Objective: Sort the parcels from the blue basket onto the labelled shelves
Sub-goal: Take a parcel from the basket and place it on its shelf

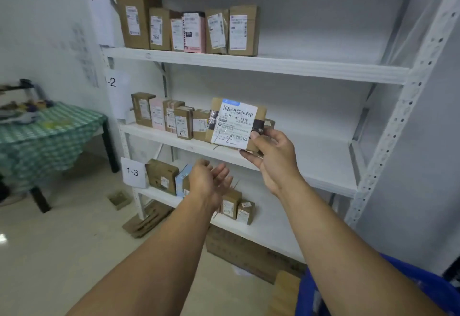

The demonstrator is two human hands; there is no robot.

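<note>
My right hand (272, 158) grips a brown cardboard parcel (235, 122) by its right edge, white label facing me, just above the middle shelf (311, 163) marked with a sign ending in "-2" (111, 82). The parcel sits at the right end of a row of upright parcels (171, 119) on that shelf. My left hand (209, 182) hovers empty with relaxed fingers in front of the shelf marked "1-3" (132, 172). The blue basket (423, 290) shows at the bottom right corner, a brown parcel (286, 293) beside its rim.
The top shelf (273, 66) carries several upright parcels (189, 30) on its left half. More small boxes (236, 207) stand on the 1-3 shelf. Flattened cardboard (146, 219) lies on the floor. A table with a green checked cloth (47, 133) stands to the left.
</note>
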